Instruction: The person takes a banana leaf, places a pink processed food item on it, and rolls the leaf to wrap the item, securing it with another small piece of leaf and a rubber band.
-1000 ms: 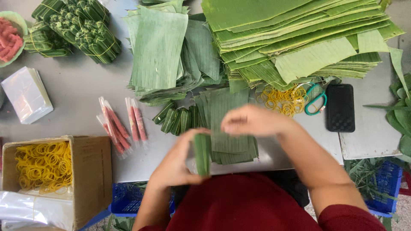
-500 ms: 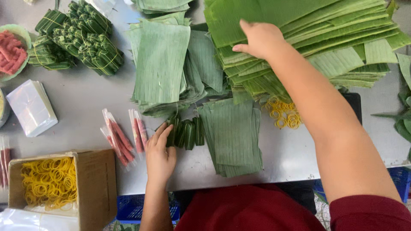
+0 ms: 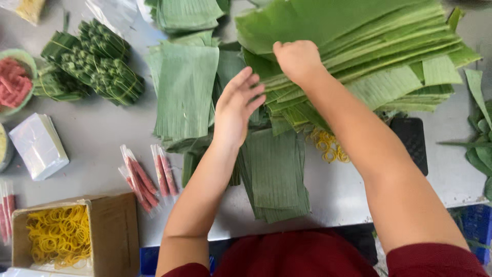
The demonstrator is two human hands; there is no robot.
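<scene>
My right hand (image 3: pixel 296 60) is closed on the near edge of the big stack of long banana leaf sheets (image 3: pixel 359 46) at the back right. My left hand (image 3: pixel 237 106) is open with fingers spread, hovering over the leaf pieces just left of that stack's edge. A smaller stack of cut leaf rectangles (image 3: pixel 185 90) lies to its left. Another pile of cut leaf pieces (image 3: pixel 277 177) lies on the grey table (image 3: pixel 97 136) below my arms. Several rolled leaf wraps sit mostly hidden under my left forearm.
Tied bundles of wrapped leaf rolls (image 3: pixel 95 64) lie at back left beside a green bowl of pink meat (image 3: pixel 14 82). Plastic-wrapped pink sticks (image 3: pixel 146 177), a white packet (image 3: pixel 38 146), a cardboard box of yellow rubber bands (image 3: pixel 61 236), loose bands (image 3: pixel 328 146) and a black phone (image 3: pixel 412 141) surround the work spot.
My left hand has risen from the rolled wraps near the table's front up toward the big leaf stack. My right hand stays on the stack's edge.
</scene>
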